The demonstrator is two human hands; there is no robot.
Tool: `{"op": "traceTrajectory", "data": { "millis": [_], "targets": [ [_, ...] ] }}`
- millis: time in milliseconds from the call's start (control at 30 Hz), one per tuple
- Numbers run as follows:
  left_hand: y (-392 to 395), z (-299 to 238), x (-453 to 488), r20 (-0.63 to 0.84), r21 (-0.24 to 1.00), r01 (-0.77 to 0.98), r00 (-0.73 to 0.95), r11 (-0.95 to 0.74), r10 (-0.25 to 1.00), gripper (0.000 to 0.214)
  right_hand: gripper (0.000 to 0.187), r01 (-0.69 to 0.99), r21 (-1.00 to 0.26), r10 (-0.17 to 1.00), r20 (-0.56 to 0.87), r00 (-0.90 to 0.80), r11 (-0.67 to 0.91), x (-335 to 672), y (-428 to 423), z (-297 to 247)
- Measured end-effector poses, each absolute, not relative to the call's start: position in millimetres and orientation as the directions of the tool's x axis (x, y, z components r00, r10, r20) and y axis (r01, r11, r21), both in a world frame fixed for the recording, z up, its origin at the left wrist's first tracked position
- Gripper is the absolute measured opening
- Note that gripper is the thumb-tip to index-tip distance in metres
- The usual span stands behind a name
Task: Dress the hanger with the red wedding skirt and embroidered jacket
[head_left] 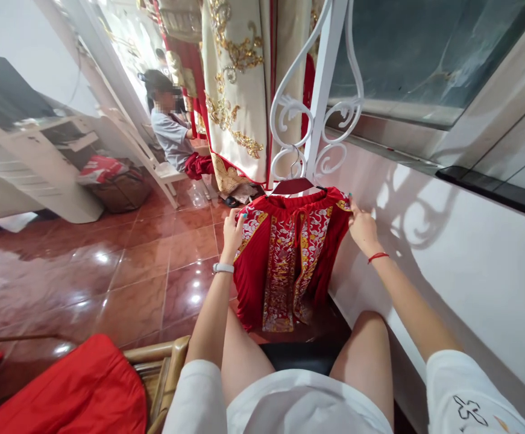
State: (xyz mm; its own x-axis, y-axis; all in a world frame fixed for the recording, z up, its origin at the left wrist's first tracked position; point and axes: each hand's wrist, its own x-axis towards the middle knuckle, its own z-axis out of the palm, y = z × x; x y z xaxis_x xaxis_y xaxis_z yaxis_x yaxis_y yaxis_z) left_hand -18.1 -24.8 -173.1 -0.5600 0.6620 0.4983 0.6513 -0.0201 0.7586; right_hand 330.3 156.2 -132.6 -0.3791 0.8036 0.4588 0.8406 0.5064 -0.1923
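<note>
A red embroidered skirt [289, 259] with gold-patterned panels hangs from a dark hanger [293, 185] hooked on a white scrolled metal stand [316, 108]. My left hand [232, 232] pinches the skirt's waistband at its left end. My right hand [361, 228] grips the waistband at its right end, close to the white wall. I wear a white wristband on the left wrist and a red string on the right. My bare knees and white shorts show below.
A cream robe with gold embroidery [239, 90] hangs behind the stand. Another person [172, 129] sits at the back on a white chair. Red cloth [72, 392] lies on a bamboo chair [163, 367] at my left. The floor is glossy red tile [131, 265].
</note>
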Motion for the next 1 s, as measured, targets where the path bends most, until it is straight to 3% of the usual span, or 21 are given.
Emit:
{"op": "traceTrajectory", "data": {
  "millis": [200, 500, 700, 1000],
  "targets": [
    [-31, -165, -15, 0.510, 0.772, 0.636, -0.608, -0.012, 0.608, 0.030, 0.065, 0.916, -0.065, 0.835, 0.441, -0.328, 0.395, 312, 109, -156],
    [-35, -160, -9, 0.513, 0.777, 0.629, -0.621, -0.014, 0.593, 0.024, 0.059, 0.912, -0.086, 0.828, 0.461, -0.320, 0.401, 312, 106, -161],
    [-36, -162, -11, 0.526, 0.761, 0.648, -0.611, -0.008, 0.591, 0.029, 0.059, 0.885, -0.153, 0.808, 0.497, -0.316, 0.440, 316, 108, -163],
    [-32, -164, -17, 0.527, 0.772, 0.634, -0.607, -0.038, 0.594, 0.030, 0.059, 0.773, -0.374, 0.790, 0.558, -0.253, 0.512, 321, 111, -170]
  ]
}}
